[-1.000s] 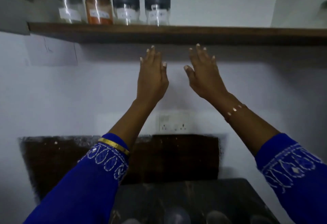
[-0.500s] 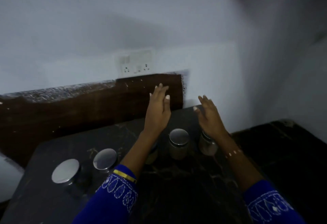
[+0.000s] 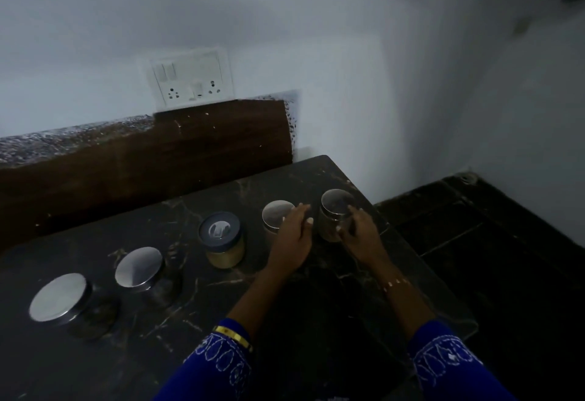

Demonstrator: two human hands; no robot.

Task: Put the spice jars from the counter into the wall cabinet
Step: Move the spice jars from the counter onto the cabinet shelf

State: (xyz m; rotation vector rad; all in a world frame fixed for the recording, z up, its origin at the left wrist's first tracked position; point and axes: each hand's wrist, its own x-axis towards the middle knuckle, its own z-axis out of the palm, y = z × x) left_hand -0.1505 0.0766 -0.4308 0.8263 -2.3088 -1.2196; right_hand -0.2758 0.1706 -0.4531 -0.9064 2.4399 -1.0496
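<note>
A dark marbled tabletop (image 3: 196, 312) fills the lower part of the dim view, ending at a corner on the right, where a dark tiled floor (image 3: 493, 242) lies below it. Behind the tabletop runs a brown backsplash panel (image 3: 177, 150) against a pale wall (image 3: 285, 11), with a white switch-and-socket plate (image 3: 191, 79) mounted just above the panel.

5 spice jars stand in a slanting row on the tabletop. Far left is a wide jar with a flat steel lid (image 3: 60, 297), its dark body hard to read. Next is a second steel-lidded jar (image 3: 139, 267), also dark below the lid. In the middle stands a glass jar with a dark plastic lid (image 3: 221, 242) holding pale tan powder. Right of it is a smaller steel-lidded jar (image 3: 275, 213), and nearest the tabletop corner is the last steel-lidded jar (image 3: 335, 212), clear glass with brownish contents low inside.

The left hand (image 3: 292, 239) reaches forward, a blue embroidered sleeve (image 3: 218, 365) and gold bangle (image 3: 234, 335) at the forearm; its fingers lie against the right side of the 4th jar, grip loosely spread, not clearly closed round it. The right hand (image 3: 361, 236) curls its fingers round the 5th jar's side, a thin bracelet (image 3: 394, 283) at the wrist.
</note>
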